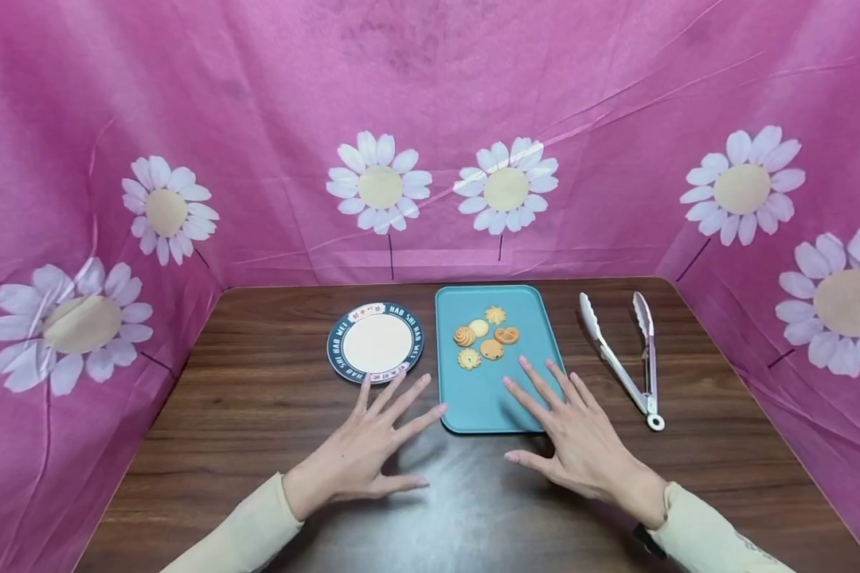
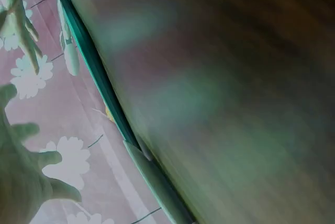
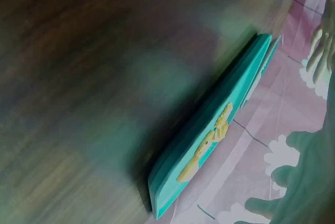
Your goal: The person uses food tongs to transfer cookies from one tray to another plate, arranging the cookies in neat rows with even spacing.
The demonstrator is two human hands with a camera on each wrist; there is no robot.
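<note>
My left hand is spread with straight fingers and holds nothing; in the head view its fingertips overlap the near rim of a round plate with a dark blue lettered border. With fingers splayed too, my right hand overlaps the near right corner of a teal tray. Several cookies lie on that tray, among them a pretzel-shaped cookie, a swirled cookie and a star-shaped cookie. In the right wrist view, the tray and its cookies appear edge-on beside my fingers.
Metal tongs lie spread apart to the right of the tray, their ring end toward me. Everything stands on a dark wood-grain table. A pink cloth with white daisies surrounds the table at the back and both sides.
</note>
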